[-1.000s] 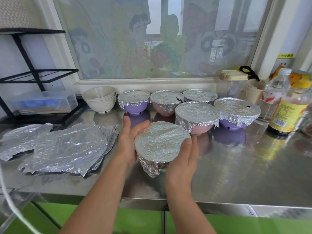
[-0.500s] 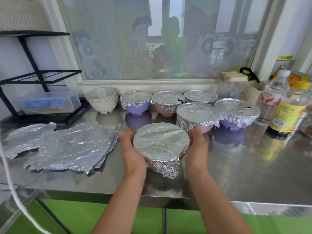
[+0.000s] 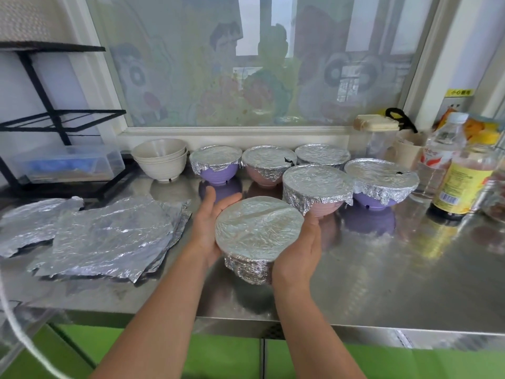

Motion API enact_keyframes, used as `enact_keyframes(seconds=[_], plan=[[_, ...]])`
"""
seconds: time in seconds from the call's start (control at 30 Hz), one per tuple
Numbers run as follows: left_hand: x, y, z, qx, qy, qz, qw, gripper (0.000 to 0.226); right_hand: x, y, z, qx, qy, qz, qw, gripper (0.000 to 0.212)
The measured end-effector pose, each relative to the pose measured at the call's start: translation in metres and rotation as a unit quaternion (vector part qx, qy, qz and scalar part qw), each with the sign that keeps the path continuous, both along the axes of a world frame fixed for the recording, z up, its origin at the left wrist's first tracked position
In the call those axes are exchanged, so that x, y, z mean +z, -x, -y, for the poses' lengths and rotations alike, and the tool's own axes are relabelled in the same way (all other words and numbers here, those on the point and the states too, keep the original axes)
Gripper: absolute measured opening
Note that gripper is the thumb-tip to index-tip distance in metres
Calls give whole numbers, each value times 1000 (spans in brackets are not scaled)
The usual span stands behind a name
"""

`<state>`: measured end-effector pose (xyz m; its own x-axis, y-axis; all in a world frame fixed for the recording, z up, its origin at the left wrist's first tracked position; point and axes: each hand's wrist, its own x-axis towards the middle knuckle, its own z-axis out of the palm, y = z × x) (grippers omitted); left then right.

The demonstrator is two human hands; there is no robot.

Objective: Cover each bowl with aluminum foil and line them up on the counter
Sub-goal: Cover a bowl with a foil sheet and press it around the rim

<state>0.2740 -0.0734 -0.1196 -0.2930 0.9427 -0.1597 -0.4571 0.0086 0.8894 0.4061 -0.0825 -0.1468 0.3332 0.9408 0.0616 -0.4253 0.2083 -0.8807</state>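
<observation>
A foil-covered bowl [image 3: 258, 228] is held between my two hands above the steel counter [image 3: 369, 269]. My left hand [image 3: 209, 225] cups its left side and my right hand [image 3: 299, 253] its right side. Behind it stand several covered bowls: a purple one [image 3: 216, 164], a pink one [image 3: 266, 165], one at the back [image 3: 322, 155], a pink one [image 3: 317, 188] and a purple one [image 3: 381, 180]. Two bare cream bowls [image 3: 161, 160] are stacked at the back left. Loose foil sheets [image 3: 109, 236] lie on the left.
Bottles [image 3: 461, 176] and jars crowd the right end of the counter. A black wire rack [image 3: 54, 119] with a clear plastic box [image 3: 65, 165] stands at the left. The window sill runs behind the bowls. The counter's front edge is just below my wrists.
The held bowl has moved away from me, towards the row of covered bowls. My hands shifted around its sides, pressing the foil down under the rim.
</observation>
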Motion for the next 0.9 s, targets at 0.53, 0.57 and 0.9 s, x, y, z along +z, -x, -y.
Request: enact_keyframes(seconds=[0.53,0.57,0.9], plan=[[-8,0,7,55,-22,1,998,69,-11,-6,16,2,-83,149,985,73],[-9,-2,8,60,-20,-1,998,67,-9,-3,13,-1,-77,152,985,72],[-11,-30,17,95,-56,-1,994,55,-11,-6,-13,-5,-40,58,997,68]])
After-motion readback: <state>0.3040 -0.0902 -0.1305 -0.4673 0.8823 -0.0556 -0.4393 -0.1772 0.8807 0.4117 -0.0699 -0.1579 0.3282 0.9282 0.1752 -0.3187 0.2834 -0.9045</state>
